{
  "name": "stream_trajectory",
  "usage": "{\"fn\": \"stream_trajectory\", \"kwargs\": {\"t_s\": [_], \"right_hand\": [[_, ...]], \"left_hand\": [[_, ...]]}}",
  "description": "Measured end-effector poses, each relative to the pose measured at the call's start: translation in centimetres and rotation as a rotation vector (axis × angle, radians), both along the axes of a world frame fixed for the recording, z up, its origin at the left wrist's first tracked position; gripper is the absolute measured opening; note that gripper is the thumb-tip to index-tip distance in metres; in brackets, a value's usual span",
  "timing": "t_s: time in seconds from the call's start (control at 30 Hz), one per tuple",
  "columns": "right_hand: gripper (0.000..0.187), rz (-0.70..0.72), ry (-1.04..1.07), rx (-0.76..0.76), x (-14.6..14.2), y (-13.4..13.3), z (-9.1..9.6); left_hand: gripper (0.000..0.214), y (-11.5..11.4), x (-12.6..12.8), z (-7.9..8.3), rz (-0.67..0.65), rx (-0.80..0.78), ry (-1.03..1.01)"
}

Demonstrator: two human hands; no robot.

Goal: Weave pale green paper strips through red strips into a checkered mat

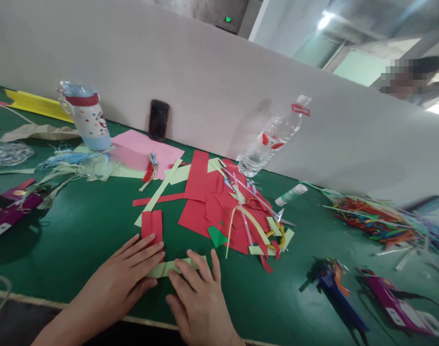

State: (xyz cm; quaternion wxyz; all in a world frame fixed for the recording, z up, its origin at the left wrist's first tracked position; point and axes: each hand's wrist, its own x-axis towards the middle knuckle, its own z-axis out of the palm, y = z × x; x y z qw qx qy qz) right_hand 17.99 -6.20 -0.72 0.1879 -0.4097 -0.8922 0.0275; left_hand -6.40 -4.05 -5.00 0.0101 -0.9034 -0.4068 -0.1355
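Head view. Green-topped table [262, 288], near edge:
– Left hand [127, 269]: laid flat, fingers extended and unclenched, over the lower end of a folded red paper strip [152, 225]; thumb at the left end of a pale green paper strip [163, 270].
– Right hand [201, 295]: fingers spread and loosely bent, fingertips on the pale green strip, nothing clenched.
– Pale green strip: crosswise between both hands, just below the red one.

Beyond the hands: overlapping red paper pieces [192, 216], with scissors and offcuts among them; glue stick [291, 195], lying to their right; clear plastic bottle [268, 144], tilted in view; smartphone [158, 120], propped against the partition [205, 86]; pink sheet [142, 150]; patterned drinking flask [88, 120], upright.
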Motion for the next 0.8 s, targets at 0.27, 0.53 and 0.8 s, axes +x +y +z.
{"fn": "stream_trajectory", "kwargs": {"t_s": [0.27,0.53,0.8], "right_hand": [[0.021,-0.201,0.042,0.168,1.7,0.4,0.9],[0.030,0.181,0.065,0.182,-0.6,0.0,-0.3],[0.036,0.196,0.077,-0.032,-0.1,0.5,-2.3]], "left_hand": [[0.053,-0.3,0.1,0.0,0.029,0.007,0.011],[0.050,-0.2,0.2,0.2,0.014,0.042,0.017],[0.048,-0.2,0.4,0.6,0.010,0.093,0.015]]}}
